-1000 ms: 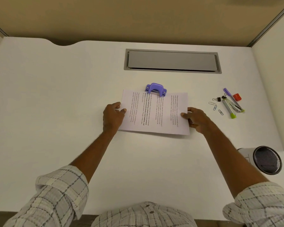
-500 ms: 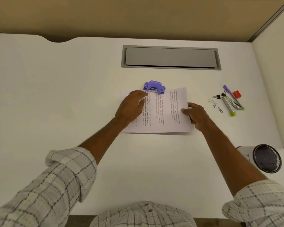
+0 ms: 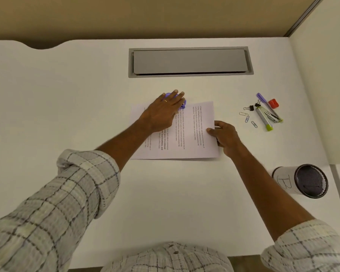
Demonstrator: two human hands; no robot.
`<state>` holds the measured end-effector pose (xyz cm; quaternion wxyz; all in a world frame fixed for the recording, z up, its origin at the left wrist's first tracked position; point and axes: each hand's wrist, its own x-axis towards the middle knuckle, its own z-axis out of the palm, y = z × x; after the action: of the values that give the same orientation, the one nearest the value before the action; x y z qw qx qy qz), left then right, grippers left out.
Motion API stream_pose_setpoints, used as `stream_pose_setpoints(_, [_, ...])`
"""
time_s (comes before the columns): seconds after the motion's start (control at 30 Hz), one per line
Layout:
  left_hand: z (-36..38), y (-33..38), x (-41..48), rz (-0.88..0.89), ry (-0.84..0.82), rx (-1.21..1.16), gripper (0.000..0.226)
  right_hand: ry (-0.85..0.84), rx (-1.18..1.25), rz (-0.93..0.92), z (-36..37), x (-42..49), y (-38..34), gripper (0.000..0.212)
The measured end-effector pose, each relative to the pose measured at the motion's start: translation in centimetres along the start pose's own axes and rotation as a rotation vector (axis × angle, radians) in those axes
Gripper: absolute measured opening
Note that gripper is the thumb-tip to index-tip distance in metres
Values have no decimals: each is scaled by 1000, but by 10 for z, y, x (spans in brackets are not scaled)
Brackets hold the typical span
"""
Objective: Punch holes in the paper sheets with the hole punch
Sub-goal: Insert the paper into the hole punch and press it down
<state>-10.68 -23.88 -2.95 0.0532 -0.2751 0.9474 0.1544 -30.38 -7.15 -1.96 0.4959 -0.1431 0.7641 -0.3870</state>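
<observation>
**Pressing the punch lever**

Left hand point(image 3: 163, 112) laid flat over the small purple plastic hole punch point(image 3: 182, 104), fingers point(image 3: 175, 95) spread and extended across its lever, not curled round it; only a sliver of purple visible beside the fingertips. Right hand point(image 3: 225, 137) pinching the right edge of the stack of white printed paper sheets point(image 3: 192, 134), thumb on top, remaining fingers tucked beneath. Far edge of the sheets fed into the punch under the left fingers; rest of the stack lying flat on the white tabletop point(image 3: 67, 99).

Likely step: pressing down to cut. Best done with weight straight down through the palm, not tilted toward the fingertips, to stop the punch rocking or sliding away. Right-hand pinch worth holding firm, edges squared, sheets pushed fully against the punch's back stop. Full, single press until resistance gives. Depth of insertion hidden under the left hand.
</observation>
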Motion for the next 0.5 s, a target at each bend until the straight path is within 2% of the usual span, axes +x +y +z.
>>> stream_pose_setpoints(0.33, [-2,6,4,-76,-28,22,60,3,-10,36,-2,-8,21,26])
stream_pose_setpoints(0.5, [-8,18,-5,-51,50,-153,56,-35,-58,4,-13,-14,18,25])
